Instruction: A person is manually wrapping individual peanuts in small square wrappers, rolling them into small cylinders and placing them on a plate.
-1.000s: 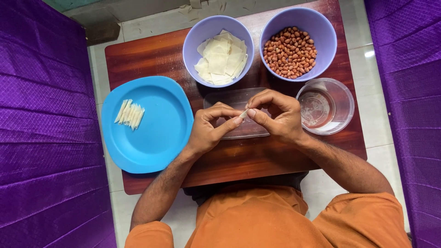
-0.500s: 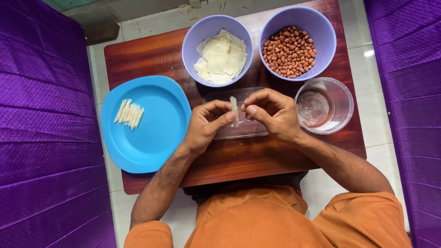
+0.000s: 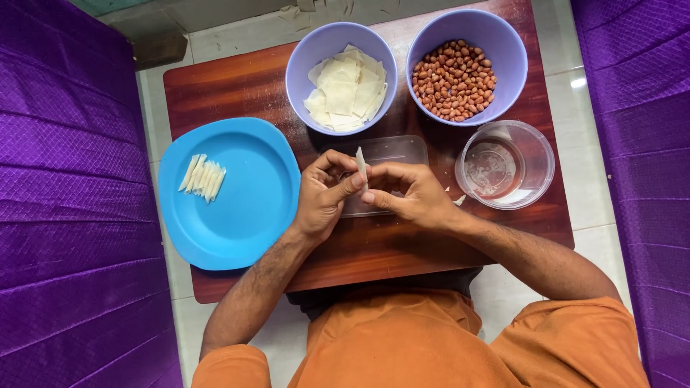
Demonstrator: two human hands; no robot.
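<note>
Both hands meet over the clear tray (image 3: 392, 154) at the middle of the bench (image 3: 237, 79). The left hand (image 3: 323, 197) and right hand (image 3: 410, 197) pinch a thin pale roll (image 3: 361, 167) between closed fingers. A second ago the strip lay flat across the fingertips; now it stands upright, rolled tighter, which suggests the wrapping is nearly finished. Finished rolls (image 3: 203, 177) lie on the blue plate (image 3: 251, 215) by the left edge.

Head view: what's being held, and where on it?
A small rolled pastry strip, pinched at its lower part between the left hand and right hand; its top end sticks up free.
</note>
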